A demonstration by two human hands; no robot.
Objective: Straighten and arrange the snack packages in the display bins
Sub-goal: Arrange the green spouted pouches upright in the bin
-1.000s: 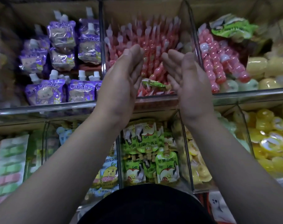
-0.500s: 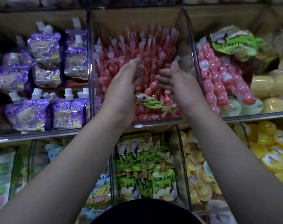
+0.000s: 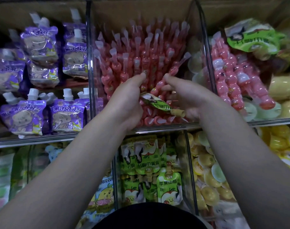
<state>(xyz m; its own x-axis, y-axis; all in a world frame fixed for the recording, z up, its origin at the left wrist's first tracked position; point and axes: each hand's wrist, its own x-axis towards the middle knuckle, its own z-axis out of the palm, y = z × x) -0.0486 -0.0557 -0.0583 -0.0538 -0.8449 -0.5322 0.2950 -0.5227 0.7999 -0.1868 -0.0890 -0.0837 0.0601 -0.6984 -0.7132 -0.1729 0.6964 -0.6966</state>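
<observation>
Left hand and right hand are gripping pink beaded jelly sticks, straightening them; the stray green spouted pouch is looking like the next thing to lift out.

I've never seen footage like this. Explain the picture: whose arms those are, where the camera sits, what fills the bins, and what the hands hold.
There is no machine: a person wears a camera on the head, looking forward and down, so you see their own arms. The left hand and right hand reach into a clear bin of pink jelly sticks. A stray green pouch lies on the sticks between the hands. Both hands' fingers are curled, but whether they grip anything cannot be told. Purple spouted pouches fill the bin to the left; green apple pouches and yellow jelly cups sit below.
</observation>
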